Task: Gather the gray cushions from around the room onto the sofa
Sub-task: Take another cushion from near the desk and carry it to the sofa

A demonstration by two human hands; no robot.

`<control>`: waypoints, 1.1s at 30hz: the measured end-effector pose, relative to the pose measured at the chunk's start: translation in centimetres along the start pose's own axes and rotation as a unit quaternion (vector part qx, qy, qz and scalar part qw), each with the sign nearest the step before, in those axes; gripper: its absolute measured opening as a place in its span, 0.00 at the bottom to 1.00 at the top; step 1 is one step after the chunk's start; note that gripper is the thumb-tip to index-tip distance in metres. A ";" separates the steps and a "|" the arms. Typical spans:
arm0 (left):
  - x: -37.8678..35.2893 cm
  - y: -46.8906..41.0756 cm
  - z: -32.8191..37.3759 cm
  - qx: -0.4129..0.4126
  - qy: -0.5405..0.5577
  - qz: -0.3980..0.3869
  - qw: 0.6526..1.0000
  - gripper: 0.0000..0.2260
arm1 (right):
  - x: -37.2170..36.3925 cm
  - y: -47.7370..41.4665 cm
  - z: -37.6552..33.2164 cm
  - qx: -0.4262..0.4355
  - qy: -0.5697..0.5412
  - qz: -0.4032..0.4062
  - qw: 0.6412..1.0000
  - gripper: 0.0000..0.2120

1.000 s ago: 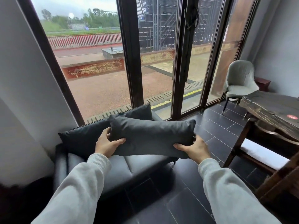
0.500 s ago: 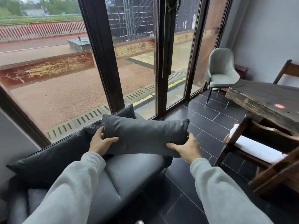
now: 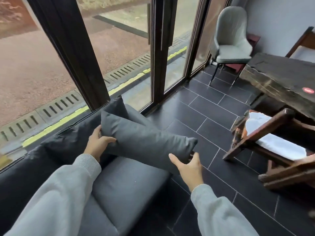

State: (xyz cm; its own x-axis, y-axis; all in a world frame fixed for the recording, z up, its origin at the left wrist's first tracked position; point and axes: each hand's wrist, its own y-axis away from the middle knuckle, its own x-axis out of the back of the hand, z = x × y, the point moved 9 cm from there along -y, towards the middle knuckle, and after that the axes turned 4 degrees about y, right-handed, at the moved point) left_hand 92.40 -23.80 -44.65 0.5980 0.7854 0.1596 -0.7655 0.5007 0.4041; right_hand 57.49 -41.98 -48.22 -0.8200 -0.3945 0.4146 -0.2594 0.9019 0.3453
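Gray cushion (image 3: 146,142) overhangs sofa (image 3: 127,184) edge; left hand (image 3: 97,145) grip clamps it, right hand (image 3: 189,169) grip apart.

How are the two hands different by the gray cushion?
The left hand grips one end of the gray cushion, thumb curled over it; the right hand is open, fingers spread by the other end. The left hand is above the sofa, the right hand above the floor. Both have pale gray sleeves.

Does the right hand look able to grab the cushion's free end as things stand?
Probably yes: the right hand is open just below the free corner of the gray cushion, with nothing between them. The left hand grips the other end.
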 end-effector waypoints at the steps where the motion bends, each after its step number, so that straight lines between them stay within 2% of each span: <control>1: -0.4 -1.6 -1.5 0.009 0.003 0.001 1.000 0.35 | -1.3 -0.9 1.6 -0.017 -0.013 -0.002 1.000 0.40; 4: -1.8 -5.9 -5.1 0.023 0.015 -0.007 1.000 0.28 | -5.1 -3.3 6.4 -0.063 -0.035 -0.012 0.997 0.42; 9: -4.3 -10.9 -9.3 0.035 0.028 -0.032 0.998 0.21 | -9.7 -6.5 13.0 -0.114 -0.055 -0.024 0.992 0.36; 15: -7.5 -15.9 -13.3 0.048 0.032 -0.019 0.998 0.23 | -13.4 -9.5 18.8 -0.152 -0.083 -0.026 0.985 0.41; 21: -10.9 -22.3 -17.4 0.040 0.051 -0.029 0.997 0.17 | -17.2 -13.0 22.8 -0.176 -0.136 0.013 0.975 0.46; 29: -14.6 -30.3 -22.5 0.029 0.052 -0.049 0.997 0.18 | -20.6 -15.7 26.6 -0.186 -0.130 0.105 0.968 0.46; 33: -14.0 -33.8 -23.6 0.028 0.040 -0.035 0.998 0.23 | -23.6 -18.0 26.4 -0.187 -0.107 0.093 0.972 0.40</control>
State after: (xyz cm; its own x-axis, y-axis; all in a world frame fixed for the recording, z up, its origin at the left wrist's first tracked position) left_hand 104.28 -43.17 -81.84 0.6266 0.7771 0.0588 -0.7073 0.5354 0.4615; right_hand 68.03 -44.27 -86.47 -0.9326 -0.1497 0.3284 0.0736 0.8118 0.5792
